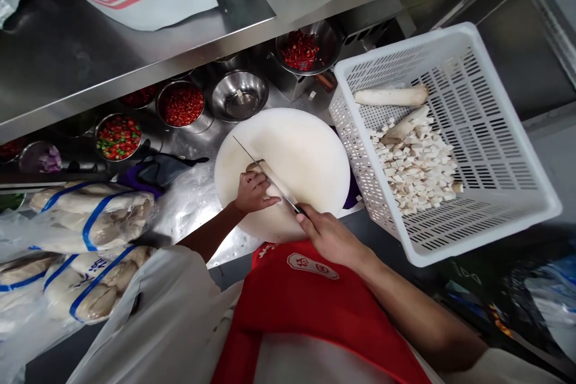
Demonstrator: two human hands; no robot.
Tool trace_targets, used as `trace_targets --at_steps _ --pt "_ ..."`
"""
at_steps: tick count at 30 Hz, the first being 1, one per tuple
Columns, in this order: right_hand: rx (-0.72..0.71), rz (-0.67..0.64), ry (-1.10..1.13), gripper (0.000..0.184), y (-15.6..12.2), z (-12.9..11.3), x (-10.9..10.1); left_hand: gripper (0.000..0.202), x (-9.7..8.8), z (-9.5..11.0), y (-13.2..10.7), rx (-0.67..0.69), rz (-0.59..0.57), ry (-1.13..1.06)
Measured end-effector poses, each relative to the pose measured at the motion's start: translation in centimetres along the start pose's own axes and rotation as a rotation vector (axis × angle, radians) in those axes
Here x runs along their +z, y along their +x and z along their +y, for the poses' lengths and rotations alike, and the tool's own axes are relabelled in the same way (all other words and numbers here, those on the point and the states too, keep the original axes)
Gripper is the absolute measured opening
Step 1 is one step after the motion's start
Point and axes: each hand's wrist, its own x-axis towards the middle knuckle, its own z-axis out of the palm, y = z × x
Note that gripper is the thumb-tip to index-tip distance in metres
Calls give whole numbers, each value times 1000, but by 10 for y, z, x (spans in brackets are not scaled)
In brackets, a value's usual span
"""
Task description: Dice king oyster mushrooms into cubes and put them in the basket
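On the round white cutting board (317,147) lies a pale king oyster mushroom (263,166), partly covered by my fingers and the blade. My left hand (255,193) is closed over it, fingers curled and thumb stretched toward the knife's handle end. A knife (265,174) runs diagonally across the mushroom, its edge-on blade pointing away to the upper left. Its dark handle is wrapped by my right hand (330,235) at the board's near right edge. How deep the blade sits in the mushroom cannot be made out.
A white plastic basket (495,144) on the right holds diced mushroom (418,165) and larger pieces. Behind the board stand a steel bowl (240,96) and containers of chopped chilies (182,105). Bagged mushrooms (108,216) lie left. A steel shelf (180,54) overhangs the back.
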Motion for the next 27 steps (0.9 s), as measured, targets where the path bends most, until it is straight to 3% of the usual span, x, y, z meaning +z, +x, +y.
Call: trace_targets --at_steps 3,7,14,17,20,22,27 --pt "18 -28 -29 50 -8 -2 -8 56 1 -2 0 103 72 76" --pt "23 -58 -35 50 -27 5 -10 57 2 -2 1 135 108 107" --pt "20 -20 -118 49 5 3 -3 56 -1 1 8 213 192 117" --pt "14 -16 -97 49 -16 18 1 56 2 0 6 216 205 100" --pt "46 -32 -87 51 -33 39 11 60 6 -2 2 137 109 98" --pt "69 -5 -127 52 -28 52 24 61 8 -3 0 114 85 107" --pt "-16 72 -81 56 -2 65 42 53 0 0 0 182 151 76"
